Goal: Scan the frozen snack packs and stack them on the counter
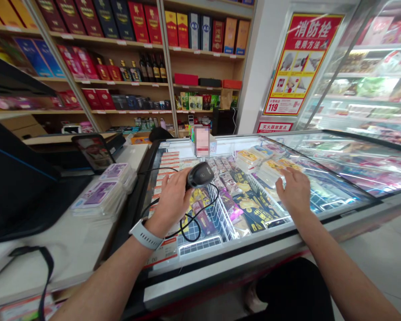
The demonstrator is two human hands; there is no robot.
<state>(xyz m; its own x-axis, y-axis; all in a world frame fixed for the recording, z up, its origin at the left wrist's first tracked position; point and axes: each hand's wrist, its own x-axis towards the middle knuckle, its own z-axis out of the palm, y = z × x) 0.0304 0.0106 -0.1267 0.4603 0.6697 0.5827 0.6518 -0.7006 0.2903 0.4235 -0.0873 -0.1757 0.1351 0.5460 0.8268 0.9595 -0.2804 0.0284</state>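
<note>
My left hand (173,198), with a pale-banded watch (147,235) on its wrist, is wrapped round a black barcode scanner (200,174). The scanner's head points away, over the glass top of a chest freezer (187,278). Its black cable (217,198) loops across the glass below. Over the right part of the same top, my right hand (296,189) has its fingers apart and holds nothing. Just beyond those fingertips lie several clear packs with yellow labels (249,158); whether I touch one, I cannot tell.
On the counter at left stand stacked clear packs with purple labels (105,189), a phone-like screen (92,151) and a dark monitor (16,187). Price tags (169,167) line the freezer's left side. Ice cream packets (250,205) show under the glass. Bottle shelves (120,82) rise behind.
</note>
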